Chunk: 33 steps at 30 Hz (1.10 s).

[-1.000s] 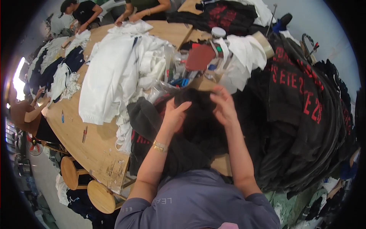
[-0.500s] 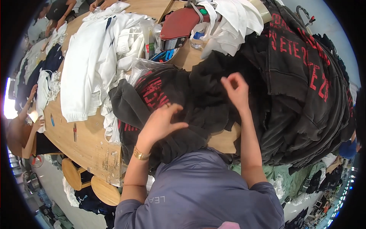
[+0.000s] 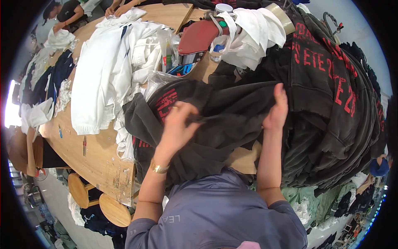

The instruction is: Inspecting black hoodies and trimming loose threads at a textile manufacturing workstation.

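A faded black sweatshirt [image 3: 240, 106] with red lettering lies spread in front of me. My right hand [image 3: 277, 111] holds its right end up, fingers pointing away from me and the thumb hidden by the cloth. From there the fabric runs in taut folds to the left. My left hand [image 3: 179, 126], with a ring and a gold wristband, is over the sweatshirt's left part beside the red print. Its fingers are bent in and slightly blurred; whatever is between them is hidden. Under the cloth's near edge a tan patch [image 3: 244, 159] shows.
A tall pile of similar black sweatshirts [image 3: 323, 137] rises at my right. White garments [image 3: 103, 79] cover the table's left side. Beyond stand a dark-red machine-like object [image 3: 197, 37] and white cloths [image 3: 257, 37]. Small snips [image 3: 84, 145] lie left; stools [image 3: 116, 209] stand below. Other people work far left.
My right hand has moved right and lifted the sweatshirt's right part, which is now stretched across. My left hand has risen slightly away from me, its fingers drawn in.
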Tool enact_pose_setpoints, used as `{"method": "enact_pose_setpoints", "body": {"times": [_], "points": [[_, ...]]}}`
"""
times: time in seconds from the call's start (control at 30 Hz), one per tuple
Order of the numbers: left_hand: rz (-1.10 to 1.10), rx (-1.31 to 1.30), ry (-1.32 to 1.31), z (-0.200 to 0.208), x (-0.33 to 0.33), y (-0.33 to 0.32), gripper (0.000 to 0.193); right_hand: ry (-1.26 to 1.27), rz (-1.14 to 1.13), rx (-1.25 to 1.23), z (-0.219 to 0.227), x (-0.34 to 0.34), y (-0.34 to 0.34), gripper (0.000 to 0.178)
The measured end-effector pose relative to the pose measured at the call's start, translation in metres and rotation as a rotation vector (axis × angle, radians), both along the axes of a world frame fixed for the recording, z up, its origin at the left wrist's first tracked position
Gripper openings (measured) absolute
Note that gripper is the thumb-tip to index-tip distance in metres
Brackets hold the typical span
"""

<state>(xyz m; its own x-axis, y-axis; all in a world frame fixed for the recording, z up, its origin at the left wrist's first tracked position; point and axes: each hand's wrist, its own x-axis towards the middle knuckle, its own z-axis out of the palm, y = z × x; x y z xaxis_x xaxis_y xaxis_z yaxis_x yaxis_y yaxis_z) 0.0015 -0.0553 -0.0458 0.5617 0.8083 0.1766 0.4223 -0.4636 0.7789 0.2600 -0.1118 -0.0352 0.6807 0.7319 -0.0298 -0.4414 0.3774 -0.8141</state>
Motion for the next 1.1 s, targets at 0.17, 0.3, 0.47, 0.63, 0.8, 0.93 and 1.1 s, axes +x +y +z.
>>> {"method": "enact_pose_setpoints", "body": {"times": [0.17, 0.3, 0.47, 0.63, 0.8, 0.93, 1.1], "points": [[0.512, 0.351, -0.371, -0.002, -0.045, 0.007, 0.026, -0.325, -0.151, -0.2, -0.03, 0.043, 0.021, 0.022], [0.459, 0.193, -0.366, -0.02, -0.043, -0.016, 0.026, -1.371, -0.349, -0.551, -0.041, 0.004, 0.025, 0.023], [0.459, 0.052, -0.442, -0.034, -0.014, -0.047, 0.03, -1.112, 0.451, -0.618, -0.033, -0.046, 0.034, 0.054], [0.285, 0.128, -0.305, -0.033, -0.018, -0.05, 0.03, -0.452, 0.834, -0.61, -0.055, -0.074, 0.05, 0.051], [-0.176, -0.098, -0.111, 0.001, -0.025, -0.041, 0.02, -0.113, 0.643, -0.267, -0.064, -0.095, 0.053, 0.024], [0.237, 0.01, -0.402, 0.019, -0.026, -0.007, 0.012, -0.463, 0.55, -0.008, -0.019, -0.105, 0.044, 0.024], [0.04, 0.28, -0.14, 0.072, -0.028, 0.017, 0.035, -0.969, 0.723, 0.092, 0.011, -0.089, 0.037, 0.02]]}}
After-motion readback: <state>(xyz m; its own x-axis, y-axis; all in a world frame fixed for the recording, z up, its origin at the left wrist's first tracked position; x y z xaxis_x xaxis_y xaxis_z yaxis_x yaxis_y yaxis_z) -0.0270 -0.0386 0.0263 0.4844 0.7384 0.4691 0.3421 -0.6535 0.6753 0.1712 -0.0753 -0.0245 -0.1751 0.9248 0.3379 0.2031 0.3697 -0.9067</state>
